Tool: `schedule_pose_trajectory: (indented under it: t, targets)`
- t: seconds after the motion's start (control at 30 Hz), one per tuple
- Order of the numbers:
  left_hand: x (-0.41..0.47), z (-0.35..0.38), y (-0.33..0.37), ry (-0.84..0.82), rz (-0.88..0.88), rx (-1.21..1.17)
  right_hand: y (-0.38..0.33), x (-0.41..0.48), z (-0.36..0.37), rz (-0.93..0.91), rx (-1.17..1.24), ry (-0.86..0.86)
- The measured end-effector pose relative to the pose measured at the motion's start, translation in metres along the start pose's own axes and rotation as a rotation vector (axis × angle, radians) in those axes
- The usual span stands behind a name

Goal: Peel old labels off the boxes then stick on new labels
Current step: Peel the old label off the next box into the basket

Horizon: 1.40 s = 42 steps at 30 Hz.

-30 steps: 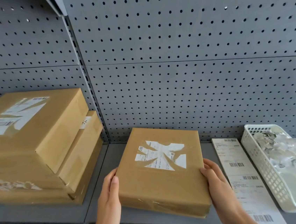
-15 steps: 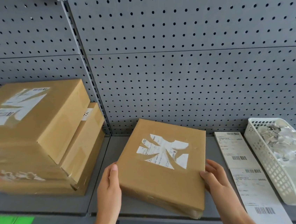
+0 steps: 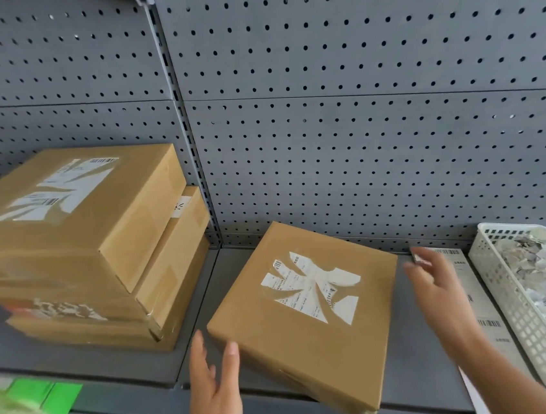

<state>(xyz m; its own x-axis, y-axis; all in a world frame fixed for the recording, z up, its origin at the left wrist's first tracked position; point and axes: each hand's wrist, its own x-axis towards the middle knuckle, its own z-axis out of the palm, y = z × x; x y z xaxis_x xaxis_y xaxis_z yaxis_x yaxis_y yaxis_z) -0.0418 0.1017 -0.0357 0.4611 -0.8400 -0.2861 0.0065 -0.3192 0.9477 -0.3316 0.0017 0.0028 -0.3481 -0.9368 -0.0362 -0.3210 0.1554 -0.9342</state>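
A flat brown cardboard box (image 3: 299,342) lies turned at an angle on the grey shelf (image 3: 413,370), its near corner over the front edge. A torn white old label (image 3: 310,287) is stuck on its top. My left hand (image 3: 212,378) is just off the box's near-left corner, fingers straight, holding nothing. My right hand (image 3: 438,290) hovers to the right of the box, fingers spread and blurred, above a strip of new white labels (image 3: 486,322) with barcodes.
A stack of brown boxes (image 3: 77,247) with torn labels fills the shelf's left side. A white plastic basket (image 3: 532,314) holding peeled label scraps stands at the far right. Grey pegboard (image 3: 354,97) backs the shelf. Green tags (image 3: 46,399) hang at the lower left.
Both hands have let go of the box and drawn away from its sides. The box now lies rotated on the shelf. My right hand has moved right, over the label strip.
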Motion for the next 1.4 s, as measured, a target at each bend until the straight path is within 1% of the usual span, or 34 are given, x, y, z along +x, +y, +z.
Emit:
schedule_pose_trajectory:
  t: [0.03, 0.1, 0.23, 0.37, 0.53, 0.63, 0.8, 0.97, 1.2, 1.4]
  targets:
    - [-0.006, 0.002, -0.002, -0.012, -0.023, -0.012, -0.006, 0.014, 0.001, -0.043, -0.047, -0.005]
    - [-0.016, 0.01, -0.004, -0.026, -0.059, -0.048, -0.014, 0.037, 0.005, -0.083, -0.133, -0.089]
    - [-0.024, 0.025, -0.005, -0.06, -0.062, -0.101, -0.026, 0.061, 0.017, -0.035, -0.287, -0.306]
    - [-0.02, 0.031, 0.004, -0.086, -0.068, -0.151, -0.028, 0.064, 0.024, 0.017, -0.295, -0.387]
    - [-0.013, 0.033, 0.013, -0.059, -0.05, -0.16, -0.024, 0.058, 0.019, -0.004, -0.319, -0.401]
    - [-0.007, 0.032, 0.019, -0.035, -0.04, -0.114, -0.015, 0.053, 0.012, -0.009, -0.348, -0.398]
    - [0.007, 0.031, 0.028, -0.063, 0.004, -0.036, -0.004, 0.038, 0.0, -0.011, -0.339, -0.4]
    - [0.028, 0.029, 0.041, -0.128, 0.08, -0.036, -0.003, 0.015, -0.011, 0.018, -0.29, -0.391]
    - [0.066, 0.024, 0.062, -0.286, 0.072, -0.039, -0.01, -0.024, -0.018, 0.045, -0.268, -0.338]
    - [0.089, 0.027, 0.072, -0.407, 0.077, -0.007, -0.006, -0.049, -0.019, 0.092, -0.256, -0.341]
